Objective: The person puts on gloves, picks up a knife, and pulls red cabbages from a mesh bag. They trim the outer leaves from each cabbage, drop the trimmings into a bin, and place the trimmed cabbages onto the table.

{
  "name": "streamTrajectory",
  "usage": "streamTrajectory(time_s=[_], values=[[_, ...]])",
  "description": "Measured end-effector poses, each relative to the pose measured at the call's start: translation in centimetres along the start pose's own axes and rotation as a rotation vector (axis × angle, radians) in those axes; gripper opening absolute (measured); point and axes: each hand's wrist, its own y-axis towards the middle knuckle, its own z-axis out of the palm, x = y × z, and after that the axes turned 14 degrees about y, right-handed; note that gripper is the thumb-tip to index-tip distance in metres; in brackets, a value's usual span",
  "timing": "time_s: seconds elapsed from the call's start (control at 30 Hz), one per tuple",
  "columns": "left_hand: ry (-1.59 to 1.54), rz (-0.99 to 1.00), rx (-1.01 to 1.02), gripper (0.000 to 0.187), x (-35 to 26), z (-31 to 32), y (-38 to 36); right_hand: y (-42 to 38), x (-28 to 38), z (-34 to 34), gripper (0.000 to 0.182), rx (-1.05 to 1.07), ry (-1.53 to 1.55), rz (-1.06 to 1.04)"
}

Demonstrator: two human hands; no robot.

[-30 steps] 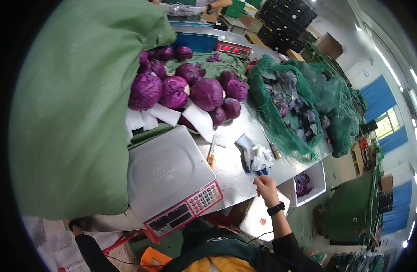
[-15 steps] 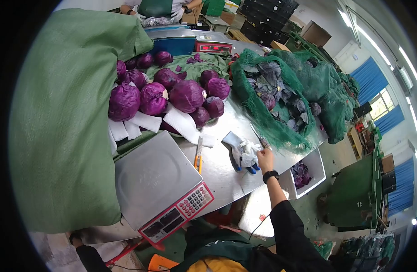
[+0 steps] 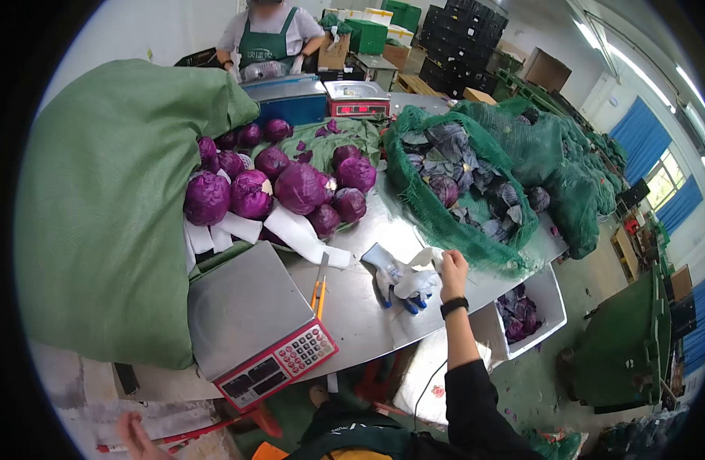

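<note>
My right hand (image 3: 454, 274) is closed, pinching the raised end of a crumpled white glove (image 3: 415, 285). Under and beside that glove lie grey work gloves (image 3: 385, 270) with blue fingertips, on the metal table (image 3: 360, 314). My left hand (image 3: 136, 438) is low at the left edge of the view, below the table, with fingers stretched out and nothing in them. An orange utility knife (image 3: 319, 295) with its blade out rests between the gloves and a weighing scale (image 3: 249, 307).
Several purple cabbages (image 3: 299, 188) are heaped by a large green sack (image 3: 115, 215). A green mesh bag (image 3: 398, 172) holds dark cabbage leaves. A white foam box (image 3: 555, 307) with leaves stands right of the table. Across it stands a person in a green apron (image 3: 267, 42).
My right hand has lifted one end of the white glove, stretching it upward. My left hand has come further into view at the lower left. The head view has tilted upward.
</note>
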Motion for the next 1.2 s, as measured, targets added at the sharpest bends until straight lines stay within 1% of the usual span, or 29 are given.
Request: streamTrajectory(time_s=[0.03, 0.1, 0.13, 0.17, 0.2, 0.23, 0.27, 0.3, 0.37, 0.4, 0.47, 0.5, 0.53, 0.57, 0.6, 0.63, 0.7, 0.73, 0.77, 0.83, 0.87, 0.9, 0.97, 1.0, 1.03, 1.1, 1.13, 1.17, 1.2], values=[[-0.138, 0.058, 0.142, 0.025, -3.9, 1.1, -0.5, -1.5, 4.2, -0.4, 0.012, 0.065, 0.156, 0.070], [-0.525, 0.117, 0.431, 0.024, -10.0, 5.6, -2.3, -3.9, 9.3, -1.0, 0.012, 0.161, 0.273, 0.105], [-0.787, 0.051, 0.500, 0.024, -14.6, 8.5, -3.8, -5.3, 11.4, -1.6, 0.011, 0.247, 0.372, 0.153], [-0.885, -0.252, 0.633, 0.029, -17.3, 11.0, -5.7, -6.5, 13.5, -2.1, 0.011, 0.248, 0.373, 0.161], [-0.838, -0.351, 0.767, 0.038, -19.6, 13.8, -7.4, -7.6, 15.4, -2.5, 0.012, 0.320, 0.443, 0.195], [-0.885, -0.314, 0.961, 0.050, -22.8, 15.5, -9.0, -8.9, 17.1, -3.1, 0.014, 0.385, 0.511, 0.235], [-0.894, -0.181, 1.107, 0.060, -25.7, 16.4, -10.6, -10.6, 18.9, -3.5, 0.013, 0.442, 0.553, 0.292], [-0.872, 0.052, 1.188, 0.067, -26.7, 18.7, -12.4, -12.0, 20.1, -4.0, 0.013, 0.496, 0.598, 0.346], [-1.028, 0.155, 1.214, 0.055, -30.6, 20.0, -16.8, -14.2, 21.5, -5.9, 0.013, 0.608, 0.644, 0.470], [-1.025, 0.159, 1.231, 0.055, -31.1, 19.8, -18.0, -14.9, 21.2, -6.9, 0.013, 0.616, 0.696, 0.522], [-0.988, 0.079, 1.593, 0.029, -32.1, 19.3, -20.3, -15.7, 20.0, -10.0, 0.012, 0.622, 0.824, 0.634], [-0.990, 0.088, 1.618, 0.029, -32.6, 18.9, -21.2, -16.9, 21.0, -10.3, 0.016, 0.364, 0.700, 0.564], [-1.002, -0.097, 1.664, 0.019, -33.3, 18.4, -21.8, -16.9, 20.3, -11.8, 0.015, 0.261, 0.524, 0.419], [-1.004, -0.282, 1.701, 0.018, -33.8, 18.2, -22.4, -16.6, 19.0, -13.3, 0.015, 0.156, 0.347, 0.277], [-0.993, -0.287, 1.709, 0.024, -34.1, 18.3, -23.2, -16.4, 17.0, -15.3, 0.016, 0.015, 0.121, -0.057], [-0.991, -0.270, 1.730, 0.024, -34.3, 18.5, -24.1, -17.1, 17.0, -16.7, 0.014, -0.152, -0.009, -0.158], [-0.887, -0.242, 1.733, 0.026, -34.5, 18.8, -25.7, -19.8, 18.0, -18.7, 0.013, -0.117, 0.013, -0.114], [-0.858, -0.162, 1.766, 0.026, -34.9, 18.8, -26.5, -21.4, 18.3, -19.2, 0.013, -0.019, -0.012, -0.042], [-0.854, -0.140, 1.795, 0.026, -35.3, 18.7, -27.2, -22.3, 18.3, -19.1, 0.014, 0.088, -0.156, -0.137], [-0.659, 0.322, 1.742, 0.020, -36.1, 18.4, -28.6, -23.4, 17.9, -18.7, 0.017, 0.196, -0.167, -0.075], [-0.649, 0.452, 1.760, 0.019, -36.3, 18.3, -29.2, -23.5, 17.0, -19.0, 0.017, 0.200, -0.125, -0.006], [-0.654, 0.469, 1.780, 0.019, -36.7, 18.0, -29.7, -23.5, 16.2, -19.5, 0.016, 0.207, -0.082, 0.060], [-0.676, 0.356, 1.856, 0.019, -37.6, 17.4, -30.5, -23.9, 15.7, -21.0, 0.015, 0.186, -0.083, 0.038], [-0.701, 0.184, 1.924, 0.017, -37.8, 17.5, -30.8, -24.1, 15.4, -21.7, 0.014, 0.190, -0.081, 0.019], [-0.704, 0.191, 1.932, 0.017, -37.6, 17.8, -31.5, -24.2, 15.0, -22.0, 0.015, 0.187, -0.118, -0.077], [-0.827, -0.074, 1.768, 0.019, -37.0, 18.5, -33.3, -24.7, 15.4, -22.6, 0.016, 0.173, -0.316, -0.032], [-0.969, -0.378, 1.790, 0.013, -37.4, 18.4, -34.0, -24.8, 14.5, -22.8, 0.015, 0.102, -0.424, -0.094], [-0.974, -0.373, 1.790, 0.013, -37.2, 18.5, -34.6, -24.5, 13.8, -23.1, 0.015, 0.101, -0.425, -0.100], [-1.045, -0.418, 1.816, 0.009, -37.3, 18.3, -35.0, -24.2, 13.3, -23.4, 0.014, 0.015, -0.536, -0.090]])
